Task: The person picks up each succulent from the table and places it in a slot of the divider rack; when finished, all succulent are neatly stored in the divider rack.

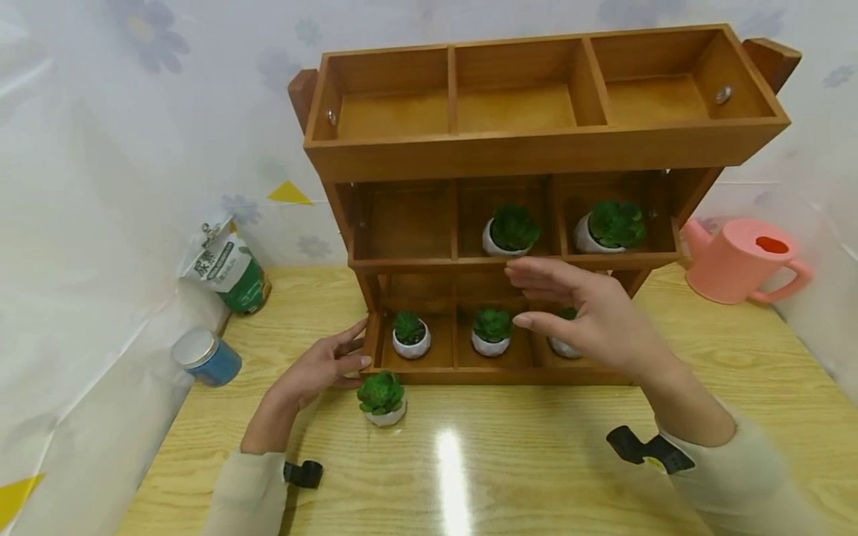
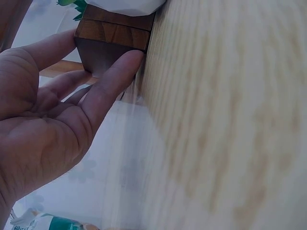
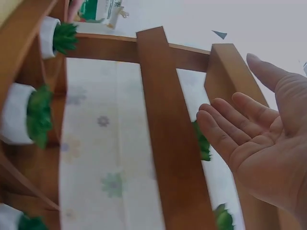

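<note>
A three-tier wooden shelf [image 1: 546, 152] stands on the table, each tier split into three compartments. My left hand [image 1: 328, 365] touches the left end of its bottom tier; in the left wrist view its extended fingertips [image 2: 129, 60] lie against the wooden corner. The right hand [image 1: 590, 313] hovers before the middle and bottom tiers, fingers extended and holding nothing. Potted succulents sit in the middle compartment [image 1: 512, 229] and right compartment of the middle tier. Three more line the bottom tier, the right one partly hidden by my right hand. Another potted succulent [image 1: 383, 400] stands on the table by the shelf's front left corner.
On the left, a blue jar with a pale lid [image 1: 206, 357] and a clipped green-and-white bag [image 1: 231, 272] stand near the wall. A pink watering can [image 1: 744, 260] is at the right. Behind the shelf hangs a flower-patterned sheet [image 1: 275, 134].
</note>
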Available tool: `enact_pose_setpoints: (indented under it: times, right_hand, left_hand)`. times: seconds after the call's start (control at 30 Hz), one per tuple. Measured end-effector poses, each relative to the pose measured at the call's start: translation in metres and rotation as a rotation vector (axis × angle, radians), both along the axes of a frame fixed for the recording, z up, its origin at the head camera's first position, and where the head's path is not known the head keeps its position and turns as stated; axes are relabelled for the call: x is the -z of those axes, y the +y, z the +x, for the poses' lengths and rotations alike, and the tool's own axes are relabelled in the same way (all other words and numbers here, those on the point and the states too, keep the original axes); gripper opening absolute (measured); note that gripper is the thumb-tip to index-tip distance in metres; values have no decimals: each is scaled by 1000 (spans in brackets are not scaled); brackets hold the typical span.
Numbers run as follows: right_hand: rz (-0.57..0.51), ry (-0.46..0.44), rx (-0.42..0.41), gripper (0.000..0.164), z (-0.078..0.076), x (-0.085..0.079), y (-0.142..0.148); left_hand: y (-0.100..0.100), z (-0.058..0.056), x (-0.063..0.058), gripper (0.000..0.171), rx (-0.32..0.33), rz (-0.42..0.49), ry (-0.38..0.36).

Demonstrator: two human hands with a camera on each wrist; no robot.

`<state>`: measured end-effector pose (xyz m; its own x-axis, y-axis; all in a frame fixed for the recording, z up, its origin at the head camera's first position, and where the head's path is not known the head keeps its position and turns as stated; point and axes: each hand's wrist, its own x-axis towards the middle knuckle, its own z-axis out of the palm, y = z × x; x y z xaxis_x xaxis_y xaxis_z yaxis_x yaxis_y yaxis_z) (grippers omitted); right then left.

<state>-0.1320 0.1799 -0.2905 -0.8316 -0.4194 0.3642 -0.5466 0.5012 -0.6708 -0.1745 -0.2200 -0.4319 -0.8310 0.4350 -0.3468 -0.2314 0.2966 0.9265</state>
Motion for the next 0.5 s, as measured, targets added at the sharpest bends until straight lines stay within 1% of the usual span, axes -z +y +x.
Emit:
enact_pose_setpoints:
  times: [0.23, 0.37, 0.5]
  right_hand:
    - [-38, -144, -23, 55, 2, 29, 0]
    - [-47, -193, -55, 53, 3, 43, -6]
    - [-62, -244, -87, 52, 3, 58, -19]
  left_hand:
    - [1, -2, -1, 77, 15, 6, -7]
    - [1, -2, 0, 79, 17, 18, -13]
    - [-2, -1, 1, 80, 18, 15, -13]
